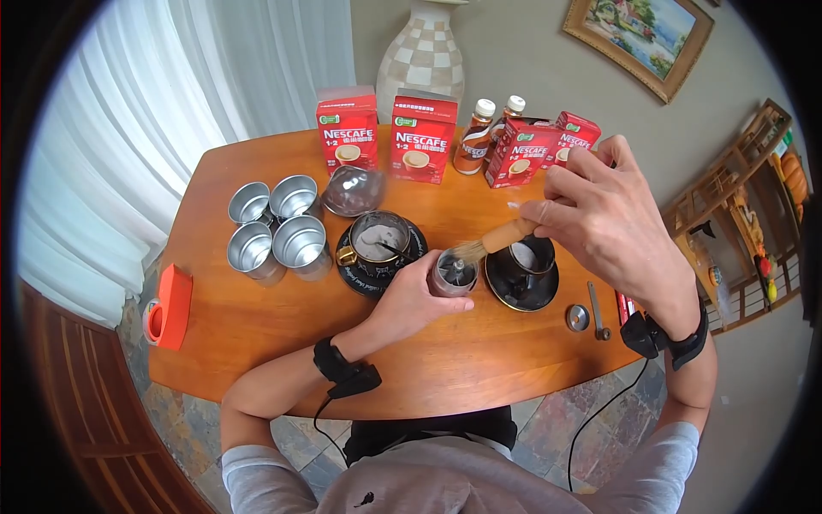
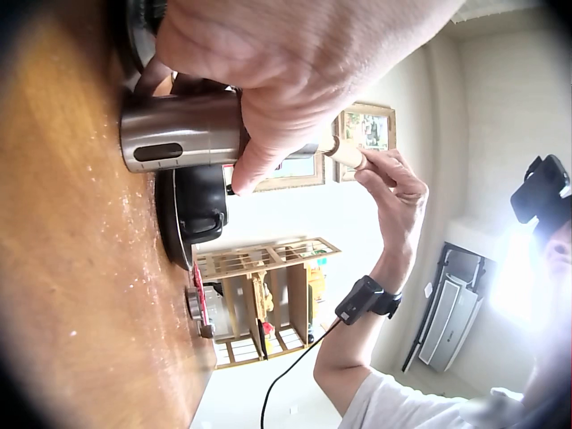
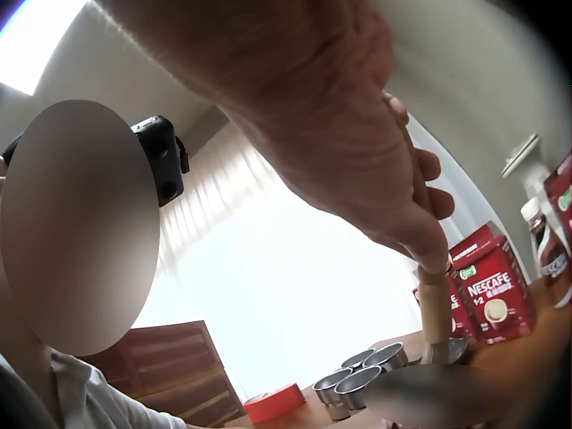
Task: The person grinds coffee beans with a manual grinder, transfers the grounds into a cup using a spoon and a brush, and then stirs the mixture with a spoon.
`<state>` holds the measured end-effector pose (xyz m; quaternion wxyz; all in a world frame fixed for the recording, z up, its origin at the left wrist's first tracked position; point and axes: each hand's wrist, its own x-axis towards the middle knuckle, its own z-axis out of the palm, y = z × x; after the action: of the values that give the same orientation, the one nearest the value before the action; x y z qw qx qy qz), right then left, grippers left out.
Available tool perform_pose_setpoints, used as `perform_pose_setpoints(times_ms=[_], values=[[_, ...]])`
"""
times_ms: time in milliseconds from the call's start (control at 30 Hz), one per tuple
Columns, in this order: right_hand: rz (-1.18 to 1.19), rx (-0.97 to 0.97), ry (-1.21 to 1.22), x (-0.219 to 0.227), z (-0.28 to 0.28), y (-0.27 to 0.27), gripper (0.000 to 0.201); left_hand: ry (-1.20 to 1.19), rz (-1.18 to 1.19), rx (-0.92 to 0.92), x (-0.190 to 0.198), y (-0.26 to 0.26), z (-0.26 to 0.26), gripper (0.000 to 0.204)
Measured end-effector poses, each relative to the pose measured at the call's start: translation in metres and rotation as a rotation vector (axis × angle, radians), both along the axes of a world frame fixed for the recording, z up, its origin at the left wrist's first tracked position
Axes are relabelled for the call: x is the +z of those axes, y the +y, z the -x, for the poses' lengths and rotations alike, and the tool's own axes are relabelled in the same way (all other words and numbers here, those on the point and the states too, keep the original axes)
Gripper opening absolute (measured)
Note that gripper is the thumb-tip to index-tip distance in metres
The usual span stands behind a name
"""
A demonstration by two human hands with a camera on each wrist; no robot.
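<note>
My left hand [image 1: 404, 307] wraps round a small metal hand coffee grinder [image 2: 183, 134], whose open top faces up in the head view. The thumb lies along its near side, and the grinder's base is down at the tabletop in the left wrist view. From the upper right, my right hand [image 1: 604, 218] pinches the end of a wooden-handled brush [image 1: 509, 235]. Its pale bristles dip into the grinder's mouth, over the metal centre. Left of the grinder, a black cup [image 1: 353, 240] with a gold handle holds white powder and a dark stick. Another black cup [image 1: 536, 272] stands right of it.
Several metal cups [image 1: 301, 244] stand on the left, near an orange tape dispenser [image 1: 175, 308]. Red Nescafe boxes [image 1: 424, 141] and coffee bottles [image 1: 473, 141] line the back. A crank handle [image 1: 597, 310] and a metal ring [image 1: 578, 318] lie at the right.
</note>
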<state>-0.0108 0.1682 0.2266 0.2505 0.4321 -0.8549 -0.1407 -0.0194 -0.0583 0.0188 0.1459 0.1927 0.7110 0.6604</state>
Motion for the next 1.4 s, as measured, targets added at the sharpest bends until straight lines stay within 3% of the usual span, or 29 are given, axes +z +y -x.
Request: perform_pose_setpoints(times_ms=[267,800,933,1033,1233,1400], values=[[-0.001,-0.023,-0.001,-0.001,-0.005,-0.002,0.022,0.003,0.001,0.007,0.004,0.000,-0.002,0.058],[0.010,-0.039,-0.036,-0.006,-0.007,-0.001,0.017,0.010,0.022,0.014,0.007,0.001,-0.002,0.053],[0.020,-0.049,0.076,-0.012,0.000,0.005,0.010,0.037,0.048,0.036,0.010,0.000,-0.004,0.051],[0.071,-0.027,-0.030,-0.018,-0.007,0.003,0.010,0.041,0.026,0.038,0.007,0.002,-0.003,0.049],[0.405,-0.299,-0.097,-0.025,-0.006,0.067,0.012,0.059,-0.015,0.012,0.006,0.003,-0.002,0.043],[0.670,-0.883,-0.071,-0.101,0.040,0.179,0.017,0.130,0.060,0.041,0.017,0.005,-0.006,0.039]])
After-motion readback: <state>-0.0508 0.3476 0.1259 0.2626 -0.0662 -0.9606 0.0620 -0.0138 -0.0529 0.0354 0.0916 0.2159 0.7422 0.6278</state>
